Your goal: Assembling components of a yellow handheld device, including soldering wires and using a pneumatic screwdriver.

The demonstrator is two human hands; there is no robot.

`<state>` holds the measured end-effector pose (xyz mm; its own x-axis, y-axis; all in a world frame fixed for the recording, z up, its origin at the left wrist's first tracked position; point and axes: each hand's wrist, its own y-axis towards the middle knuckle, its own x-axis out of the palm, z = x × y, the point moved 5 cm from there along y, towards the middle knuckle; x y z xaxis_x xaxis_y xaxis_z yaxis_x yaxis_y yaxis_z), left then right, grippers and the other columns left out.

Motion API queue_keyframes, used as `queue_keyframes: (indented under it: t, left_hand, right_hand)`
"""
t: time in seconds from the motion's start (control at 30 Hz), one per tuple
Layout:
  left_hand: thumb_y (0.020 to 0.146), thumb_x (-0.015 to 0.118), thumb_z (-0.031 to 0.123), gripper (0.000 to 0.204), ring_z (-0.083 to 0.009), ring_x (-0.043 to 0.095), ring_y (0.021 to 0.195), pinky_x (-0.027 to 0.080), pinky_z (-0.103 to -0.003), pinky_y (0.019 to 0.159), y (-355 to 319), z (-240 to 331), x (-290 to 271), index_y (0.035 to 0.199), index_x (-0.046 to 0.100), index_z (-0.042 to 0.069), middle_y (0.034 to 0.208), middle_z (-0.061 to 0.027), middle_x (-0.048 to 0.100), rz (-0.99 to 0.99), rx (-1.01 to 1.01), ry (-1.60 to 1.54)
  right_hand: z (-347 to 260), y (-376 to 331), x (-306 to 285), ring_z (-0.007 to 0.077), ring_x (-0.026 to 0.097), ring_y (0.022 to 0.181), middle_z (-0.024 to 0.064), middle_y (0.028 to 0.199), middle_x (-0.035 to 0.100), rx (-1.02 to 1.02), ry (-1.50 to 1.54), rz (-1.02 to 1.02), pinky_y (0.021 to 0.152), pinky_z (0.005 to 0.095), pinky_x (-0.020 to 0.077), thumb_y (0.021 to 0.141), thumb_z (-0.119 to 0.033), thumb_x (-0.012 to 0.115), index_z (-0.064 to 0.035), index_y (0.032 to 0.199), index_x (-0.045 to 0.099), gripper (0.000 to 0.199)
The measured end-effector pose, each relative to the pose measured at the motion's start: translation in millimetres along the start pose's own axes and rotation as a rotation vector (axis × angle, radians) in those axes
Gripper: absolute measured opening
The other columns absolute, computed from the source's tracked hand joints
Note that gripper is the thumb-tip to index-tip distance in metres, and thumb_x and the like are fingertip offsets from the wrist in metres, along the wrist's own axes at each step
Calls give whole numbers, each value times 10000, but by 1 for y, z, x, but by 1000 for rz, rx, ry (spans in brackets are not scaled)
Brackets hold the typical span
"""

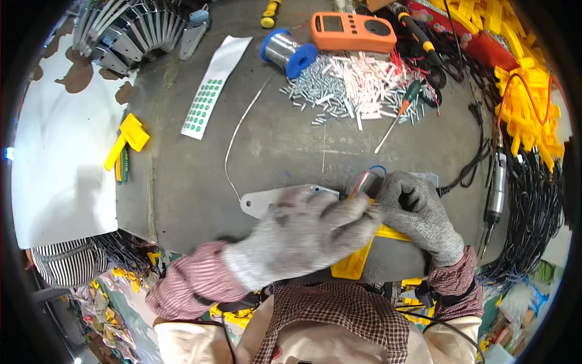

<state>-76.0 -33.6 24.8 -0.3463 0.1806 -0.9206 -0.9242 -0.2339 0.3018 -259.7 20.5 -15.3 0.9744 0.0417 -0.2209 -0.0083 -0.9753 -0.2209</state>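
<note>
Left hand [306, 233] gloved, blurry, fingers bunched, barely any gap; right hand [417, 213] curled in, thumb near fingers. Both meet over far side of yellow plastic piece [350, 264] — no way to tell which fingertips grip what. My take: brace piece with one hand, pinch wires near their ends, don't yank; gloves probably dull feel. Red-and-white wires [360, 184] poke out just past left fingertips, beyond piece; blue wire [378, 168] loops there too. Metal plate [257, 203] left of piece, partly under left hand.
</note>
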Motion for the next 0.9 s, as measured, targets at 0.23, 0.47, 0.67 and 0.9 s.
queue_keyframes:
  t: [0.23,0.47,0.67,0.9]
  left_hand:
    - [837,572,149,262,-299,567,1165,429,-465,1066,-79,-97,-35,1087,638,108,1181,-91,615,-461,-79,480]
    - [774,690,109,308,-285,588,1117,448,-436,1033,-50,-112,-44,1076,633,106,1065,-104,622,-432,-182,209]
    - [832,587,103,336,-287,592,1097,446,-432,1042,-59,-106,-36,1167,603,82,1019,-94,605,-569,64,310]
    - [880,587,-20,249,-167,561,939,486,-309,811,-34,-113,-68,1125,563,14,1012,-58,557,255,-307,-786]
  right_hand:
    - [-15,5,-33,66,500,737,-11,829,571,71,33,-68,646,248,424,831,-238,794,-72,1286,626,513]
    - [-29,110,-131,266,568,1172,154,1233,604,-149,-345,418,1012,347,446,870,-329,720,-98,1563,289,848]
    - [-76,148,-145,238,682,1024,145,1105,701,-657,-698,443,891,352,534,902,-24,635,-27,1221,620,320]
    - [-116,16,-137,2,415,626,-71,821,563,-297,-154,939,530,170,310,1032,-307,546,-73,1135,638,272]
